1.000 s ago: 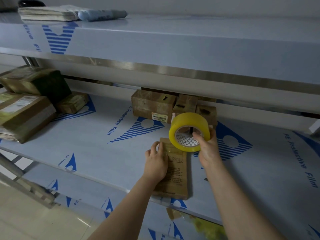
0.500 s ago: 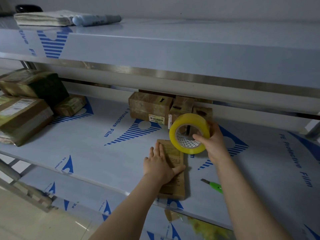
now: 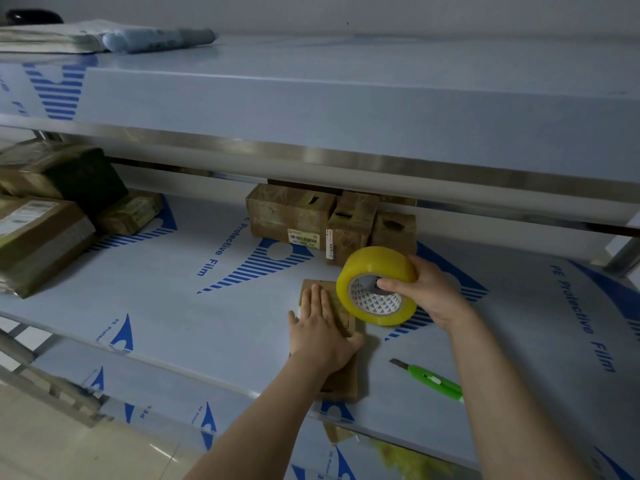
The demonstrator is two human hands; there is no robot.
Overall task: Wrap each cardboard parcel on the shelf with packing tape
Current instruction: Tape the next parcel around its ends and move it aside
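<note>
Right hand point(image 3: 433, 296) shifted, gripping one tape roll point(image 3: 374, 261); roughly seven parcels point(image 3: 291, 213).

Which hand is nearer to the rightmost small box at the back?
Right. The right hand, gripping the tape roll, is just in front of the small box; the left hand lies further forward and left, flat on a parcel.

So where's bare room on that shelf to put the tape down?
Widest patch: shelf between the left parcel stack and the flat parcel under the left hand. Another lies right of the green cutter. Crowded: back-centre boxes, and around the tape roll in the right hand.
</note>
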